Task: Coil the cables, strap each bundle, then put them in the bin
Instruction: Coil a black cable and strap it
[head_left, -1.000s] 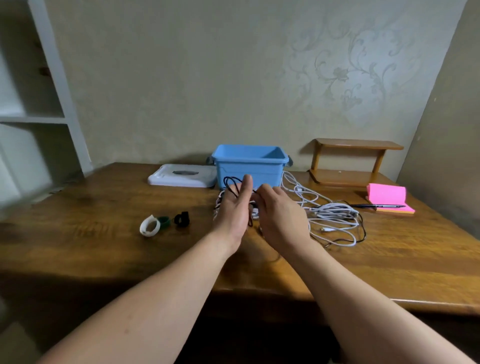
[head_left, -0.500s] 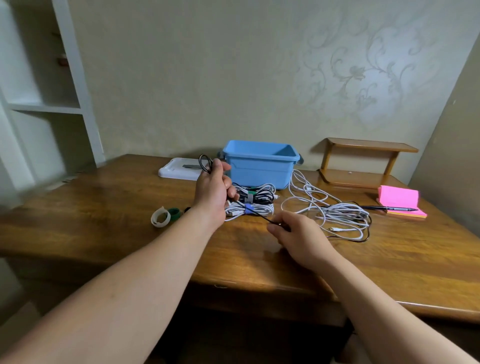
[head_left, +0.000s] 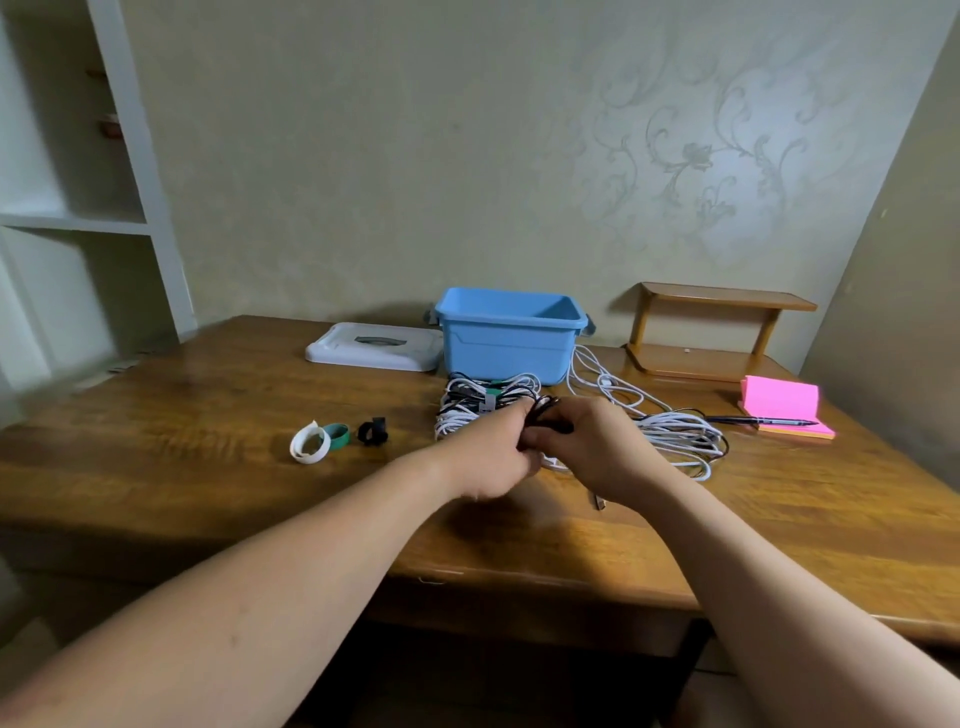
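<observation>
Black thin cable coil (head_left: 548, 418) gripped by left hand (head_left: 493, 457) and right hand (head_left: 605, 452). Likely light, limp, springy; pinch across all loops. Target blue plastic bin (head_left: 506, 345) at 12 o'clock.

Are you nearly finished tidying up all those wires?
Partway, I'd say. Done: a few strapped bundles lie in front of the blue bin. In hand: the left hand and right hand both grip a black cable, apparently coiling it. Left: the loose white cables need coiling, three spare straps wait on the table, and no bundle shows inside the bin yet.
</observation>
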